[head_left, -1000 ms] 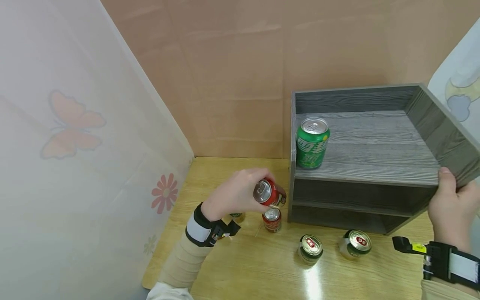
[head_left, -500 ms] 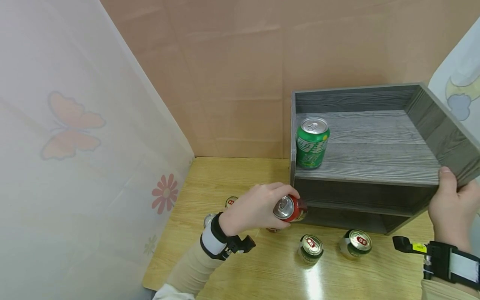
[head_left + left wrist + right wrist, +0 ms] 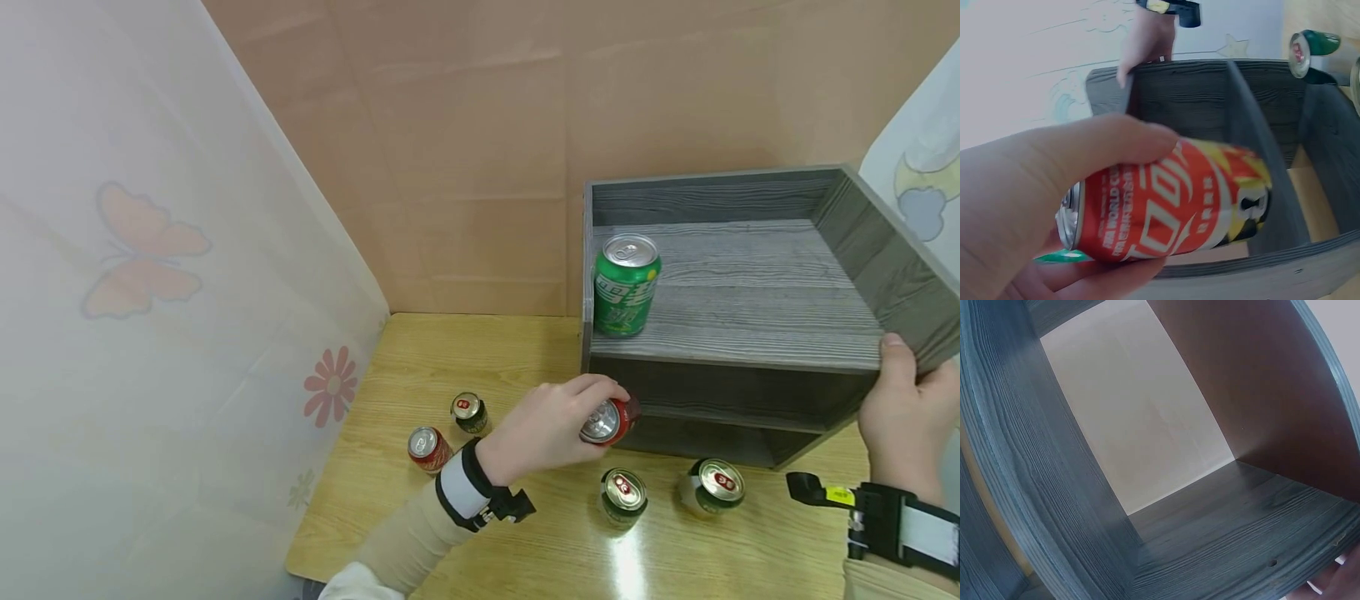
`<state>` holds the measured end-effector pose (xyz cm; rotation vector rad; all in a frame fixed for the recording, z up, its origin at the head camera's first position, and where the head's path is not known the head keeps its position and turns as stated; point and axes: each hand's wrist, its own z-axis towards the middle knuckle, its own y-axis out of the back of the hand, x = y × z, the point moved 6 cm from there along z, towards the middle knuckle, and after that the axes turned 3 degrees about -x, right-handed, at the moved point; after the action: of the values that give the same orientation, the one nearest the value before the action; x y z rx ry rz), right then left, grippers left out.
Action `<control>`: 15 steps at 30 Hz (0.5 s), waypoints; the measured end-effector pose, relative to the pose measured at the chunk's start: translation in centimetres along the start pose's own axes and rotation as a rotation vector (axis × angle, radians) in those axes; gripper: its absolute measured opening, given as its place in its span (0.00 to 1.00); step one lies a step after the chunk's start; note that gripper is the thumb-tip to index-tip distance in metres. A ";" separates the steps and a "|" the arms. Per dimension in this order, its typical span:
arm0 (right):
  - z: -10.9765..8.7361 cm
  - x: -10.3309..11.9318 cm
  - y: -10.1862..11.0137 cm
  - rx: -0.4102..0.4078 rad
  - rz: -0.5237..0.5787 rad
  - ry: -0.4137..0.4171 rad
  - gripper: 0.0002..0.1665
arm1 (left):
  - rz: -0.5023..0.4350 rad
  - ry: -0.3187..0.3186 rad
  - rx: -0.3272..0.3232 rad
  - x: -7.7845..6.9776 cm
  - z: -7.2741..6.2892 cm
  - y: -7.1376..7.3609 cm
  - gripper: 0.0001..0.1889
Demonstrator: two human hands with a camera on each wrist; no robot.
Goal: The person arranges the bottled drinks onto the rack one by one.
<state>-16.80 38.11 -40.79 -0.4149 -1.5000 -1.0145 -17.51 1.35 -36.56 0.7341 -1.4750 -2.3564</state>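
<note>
My left hand (image 3: 543,429) grips a red soda can (image 3: 609,419), tilted on its side with its silver lid toward me. It is held at the left front of the grey wooden shelf unit (image 3: 750,283), before the lower openings. In the left wrist view the thumb lies along the red can (image 3: 1166,206), its far end pointing into the unit. At the unit's right side my right hand (image 3: 903,417) holds the side panel, thumb on the inner face. A green soda can (image 3: 627,287) stands upright at the left of the top shelf.
Two gold-lidded cans, a near one (image 3: 622,497) and another (image 3: 712,486), stand on the wooden table (image 3: 495,350) before the unit. Left of my hand are a red can (image 3: 429,450) and another gold-lidded can (image 3: 469,412). A patterned curtain (image 3: 225,375) hangs at the left.
My left hand has carried the red can right and slightly toward me, to the unit's openings. Two cans at left came into view; one red can is now hidden. My right hand stays put.
</note>
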 end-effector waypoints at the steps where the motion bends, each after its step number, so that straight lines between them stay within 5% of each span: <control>1: 0.0 0.0 0.0 0.002 0.001 -0.001 0.19 | 0.021 -0.002 -0.001 0.0 0.1 -0.3 0.31; 15: -0.1 0.2 -0.1 0.004 0.045 -0.041 0.18 | 0.242 -0.055 -0.026 -0.7 1.3 -2.9 0.32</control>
<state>-16.84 37.96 -40.68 -0.4676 -1.5221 -0.9726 -17.53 3.99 -38.44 0.4591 -1.4607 -2.2235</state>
